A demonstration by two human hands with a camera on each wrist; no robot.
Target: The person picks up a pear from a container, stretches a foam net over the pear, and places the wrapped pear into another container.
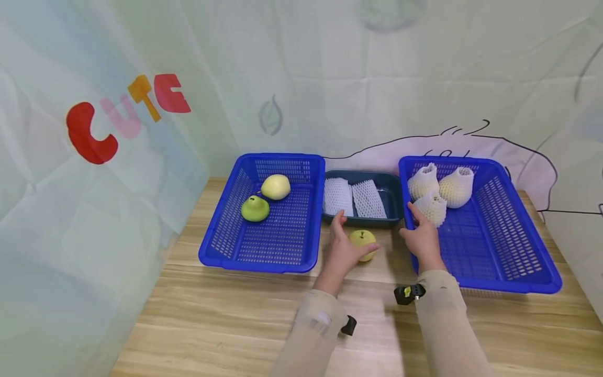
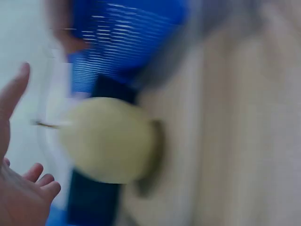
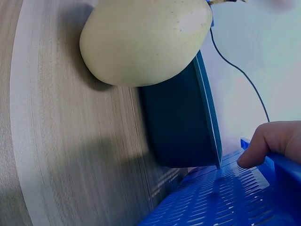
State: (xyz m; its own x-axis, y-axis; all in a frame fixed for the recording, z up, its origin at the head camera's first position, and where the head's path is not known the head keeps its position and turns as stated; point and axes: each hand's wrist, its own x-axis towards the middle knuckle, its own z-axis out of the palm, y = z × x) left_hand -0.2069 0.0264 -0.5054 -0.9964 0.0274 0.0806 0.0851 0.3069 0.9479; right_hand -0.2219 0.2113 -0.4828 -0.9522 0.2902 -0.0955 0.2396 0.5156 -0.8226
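A yellow round pear (image 1: 361, 240) stands stem-up on the wooden table, in front of the dark green tray (image 1: 395, 222). My left hand (image 1: 343, 255) is beside it, thumb and fingers spread around its left side. A gap shows between this hand and the pear (image 2: 108, 141) in the left wrist view. My right hand (image 1: 423, 243) is over the left rim of the right blue basket (image 1: 476, 256), its thumb (image 3: 263, 146) on the outer side. Its other fingers are mostly hidden in the right wrist view. Several white foam net sleeves (image 1: 369, 199) lie in the tray.
In the right basket, three pears in foam nets (image 1: 456, 188) sit at the back left. The left blue basket (image 1: 273, 246) holds a pale yellow pear (image 1: 275, 187) and a green pear (image 1: 255, 209). A printed cloth (image 1: 301, 94) hangs behind the table.
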